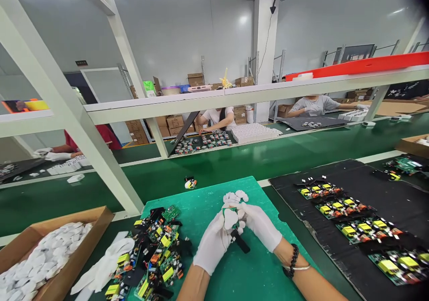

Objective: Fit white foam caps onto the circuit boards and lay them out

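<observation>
Both of my hands wear white gloves and meet over a green mat (268,265). My left hand (212,240) grips a small green circuit board (237,222) from its left side. A rounded white piece (230,218) lies against the board's face, and a black flap (240,242) hangs below it. My right hand (261,225) is closed at the board's right edge, its fingertips partly hidden among white shapes. Just beyond my fingers, several loose white rounded pieces (236,196) rest on the mat.
Left of the mat are heaped circuit boards (157,247), a spare white glove (107,263) and a cardboard box (100,218) of white pieces. Rows of boards (365,229) lie on a black sheet (284,189) at right. A shelf frame (201,106) crosses ahead; several people work beyond.
</observation>
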A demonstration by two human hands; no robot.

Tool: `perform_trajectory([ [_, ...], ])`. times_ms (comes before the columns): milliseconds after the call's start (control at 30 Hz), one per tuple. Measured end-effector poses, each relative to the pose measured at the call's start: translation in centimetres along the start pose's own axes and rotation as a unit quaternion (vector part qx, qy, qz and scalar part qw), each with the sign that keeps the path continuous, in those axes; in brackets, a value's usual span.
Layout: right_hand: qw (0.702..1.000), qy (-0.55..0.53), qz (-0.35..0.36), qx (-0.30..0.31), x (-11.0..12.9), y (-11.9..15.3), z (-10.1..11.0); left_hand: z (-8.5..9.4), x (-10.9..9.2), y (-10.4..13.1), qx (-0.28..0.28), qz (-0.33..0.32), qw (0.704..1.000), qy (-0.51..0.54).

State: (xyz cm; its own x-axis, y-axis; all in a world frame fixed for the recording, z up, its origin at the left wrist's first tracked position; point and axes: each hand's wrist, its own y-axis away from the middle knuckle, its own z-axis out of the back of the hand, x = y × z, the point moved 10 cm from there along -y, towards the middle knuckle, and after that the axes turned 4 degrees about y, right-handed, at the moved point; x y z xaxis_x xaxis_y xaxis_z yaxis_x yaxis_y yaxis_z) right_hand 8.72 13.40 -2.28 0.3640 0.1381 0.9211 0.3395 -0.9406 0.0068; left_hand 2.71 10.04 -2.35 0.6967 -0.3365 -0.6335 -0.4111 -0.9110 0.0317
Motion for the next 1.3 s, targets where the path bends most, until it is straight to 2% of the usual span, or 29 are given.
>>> perform_trajectory([
  [133,1.000,0.020,0.017,-0.004,0.4,-0.1,-0.1,0.5,0.3,0.0,-0.016,0.016,1.000,0.012],
  [367,0.985,0.155,0.073,0.025,1.2,0.4,-0.5,2.0,0.1,-0.3,-0.048,-0.002,0.998,0.045],
  [433,0.981,0.174,0.080,0.019,0.9,0.2,-0.4,1.9,0.1,-0.3,-0.040,-0.006,0.998,0.048],
  [633,0.986,0.147,0.075,0.012,-0.7,-0.6,-0.1,0.6,0.2,-0.2,0.007,-0.017,0.999,0.026],
  [767,0.988,0.133,0.074,0.030,-1.2,-0.6,-0.2,1.0,0.3,-0.1,-0.005,-0.020,1.000,0.022],
  [933,0.987,0.126,0.086,0.051,-0.7,-0.6,-0.4,1.2,0.3,-0.4,-0.002,-0.026,0.998,0.049],
  [1167,0.985,0.122,0.112,0.048,0.5,-0.5,-0.6,1.6,0.5,-0.8,-0.013,-0.013,0.996,0.089],
  [1300,0.993,0.074,0.051,0.083,0.5,0.3,-1.4,2.0,0.1,-0.5,-0.033,-0.005,0.995,0.098],
])
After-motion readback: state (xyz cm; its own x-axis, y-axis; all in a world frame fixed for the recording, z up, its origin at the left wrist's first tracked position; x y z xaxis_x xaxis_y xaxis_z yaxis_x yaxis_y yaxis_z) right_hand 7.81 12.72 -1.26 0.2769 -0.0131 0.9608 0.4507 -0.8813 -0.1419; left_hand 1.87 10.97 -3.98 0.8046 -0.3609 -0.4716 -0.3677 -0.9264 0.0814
